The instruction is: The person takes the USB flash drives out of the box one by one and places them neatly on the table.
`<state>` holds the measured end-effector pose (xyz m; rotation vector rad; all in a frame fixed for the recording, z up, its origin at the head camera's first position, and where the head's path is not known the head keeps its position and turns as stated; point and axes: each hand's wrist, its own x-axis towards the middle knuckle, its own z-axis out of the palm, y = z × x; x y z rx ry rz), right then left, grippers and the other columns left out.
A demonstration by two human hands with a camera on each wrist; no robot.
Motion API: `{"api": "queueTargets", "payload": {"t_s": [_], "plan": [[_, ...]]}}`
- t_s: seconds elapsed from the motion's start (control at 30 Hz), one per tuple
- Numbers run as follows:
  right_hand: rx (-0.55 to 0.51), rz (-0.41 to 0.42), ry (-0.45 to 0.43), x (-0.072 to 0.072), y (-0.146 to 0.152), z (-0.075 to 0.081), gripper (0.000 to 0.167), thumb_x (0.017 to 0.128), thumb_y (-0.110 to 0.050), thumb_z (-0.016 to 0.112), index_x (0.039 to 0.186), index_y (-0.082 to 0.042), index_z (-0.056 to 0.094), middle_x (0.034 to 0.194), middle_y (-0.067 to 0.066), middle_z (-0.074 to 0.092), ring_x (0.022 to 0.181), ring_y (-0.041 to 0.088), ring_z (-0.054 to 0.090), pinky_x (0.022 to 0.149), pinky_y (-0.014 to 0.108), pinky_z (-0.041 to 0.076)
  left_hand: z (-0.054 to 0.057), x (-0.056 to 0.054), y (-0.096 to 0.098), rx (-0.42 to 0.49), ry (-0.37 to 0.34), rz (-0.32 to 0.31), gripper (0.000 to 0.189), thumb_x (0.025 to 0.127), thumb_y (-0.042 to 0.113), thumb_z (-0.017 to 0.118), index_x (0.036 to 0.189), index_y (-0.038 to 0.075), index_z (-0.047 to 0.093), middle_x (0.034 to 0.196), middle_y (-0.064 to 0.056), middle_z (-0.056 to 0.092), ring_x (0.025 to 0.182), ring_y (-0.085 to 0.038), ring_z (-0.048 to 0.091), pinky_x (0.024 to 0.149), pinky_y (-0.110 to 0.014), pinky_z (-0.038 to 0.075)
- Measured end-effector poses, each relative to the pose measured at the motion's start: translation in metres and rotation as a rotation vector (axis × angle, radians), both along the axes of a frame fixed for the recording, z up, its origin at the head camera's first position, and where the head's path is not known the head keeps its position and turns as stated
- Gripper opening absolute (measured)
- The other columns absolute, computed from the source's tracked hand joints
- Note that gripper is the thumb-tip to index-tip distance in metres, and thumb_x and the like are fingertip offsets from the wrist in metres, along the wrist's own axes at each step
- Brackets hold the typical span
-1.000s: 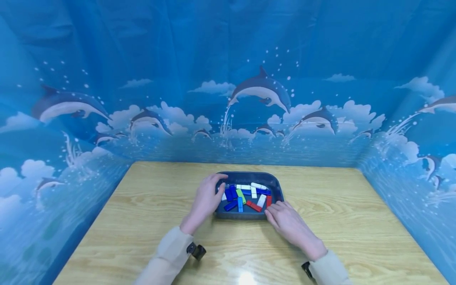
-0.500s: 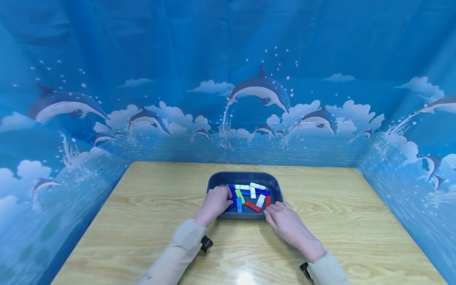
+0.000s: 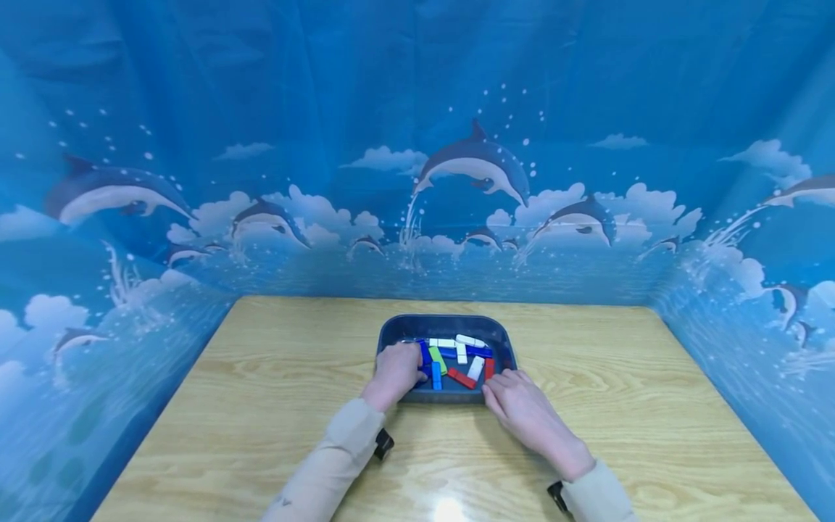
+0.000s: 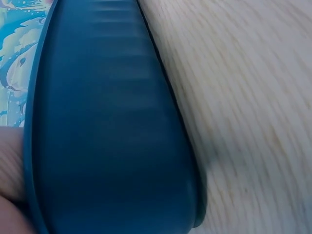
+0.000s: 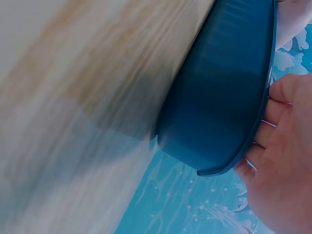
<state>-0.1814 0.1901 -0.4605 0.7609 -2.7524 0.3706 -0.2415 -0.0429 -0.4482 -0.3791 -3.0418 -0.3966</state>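
A dark blue tray [image 3: 450, 396] with rounded corners holds several small oblong pieces, each with a line across it; their exact kind is unclear. White [image 3: 475, 367], red [image 3: 462, 378], light blue [image 3: 436, 375] and green pieces [image 3: 438, 360] show. My left hand [image 3: 395, 368] reaches over the near left rim, bent fingers down among dark blue pieces [image 3: 425, 353]. Its fingertips are hidden, so whether it pinches a piece is unclear. My right hand [image 3: 522, 406] grips the near right corner; the right wrist view shows its fingers [image 5: 273, 111] bent over the rim.
The tray stands on a wood-grain table [image 3: 293, 348], toward its far side. A blue curtain [image 3: 365, 87] printed with dolphins surrounds the back and sides. Each wrist carries a small black camera, such as the left one [image 3: 383, 444].
My left hand has moved from the tray's left rim rightward and down into the tray, covering the blue pieces at the left. The right hand has stayed on its corner.
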Motion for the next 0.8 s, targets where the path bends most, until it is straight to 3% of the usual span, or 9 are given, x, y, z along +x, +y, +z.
{"api": "queueTargets", "payload": {"t_s": [0.1,0.2,0.63,0.8], "plan": [[0.002,0.000,0.005,0.0006,0.0003,-0.0003,0.015,0.099,-0.016,0.064,0.102,-0.005,0.075,0.090,0.001,0.071,0.090,0.019,0.062,0.105,0.053,0.047,0.0013,-0.0001,0.0016,-0.014,-0.031,0.004,0.057,0.080,0.030,0.087,0.053,0.017,0.039,0.055,0.007,0.028,0.052,-0.011,0.031,0.045,-0.025,0.026],[0.004,-0.005,0.001,0.0006,0.0004,-0.0006,0.016,0.099,-0.016,0.064,0.103,-0.005,0.075,0.091,0.002,0.072,0.090,0.019,0.062,0.105,0.052,0.046,0.0022,0.0006,0.0027,-0.017,-0.055,0.008,0.064,0.081,0.031,0.086,0.050,0.018,0.032,0.052,0.008,0.020,0.050,-0.010,0.025,0.045,-0.024,0.021],[0.006,-0.005,-0.015,-0.0020,0.0001,-0.0006,0.019,0.100,-0.016,0.062,0.105,-0.004,0.075,0.097,0.005,0.074,0.095,0.022,0.065,0.107,0.053,0.045,-0.0004,0.0005,0.0011,0.060,-0.070,-0.038,0.060,0.084,0.024,0.084,0.050,0.016,0.035,0.051,0.007,0.025,0.054,-0.012,0.033,0.052,-0.024,0.028],[0.002,-0.009,-0.027,-0.0006,0.0006,-0.0008,0.020,0.100,-0.016,0.062,0.108,-0.002,0.075,0.101,0.008,0.075,0.101,0.026,0.066,0.109,0.055,0.042,-0.0045,0.0022,-0.0001,0.109,-0.003,-0.034,0.039,0.085,0.022,0.083,0.065,0.012,0.052,0.062,0.004,0.045,0.063,-0.014,0.049,0.058,-0.029,0.044]]}}
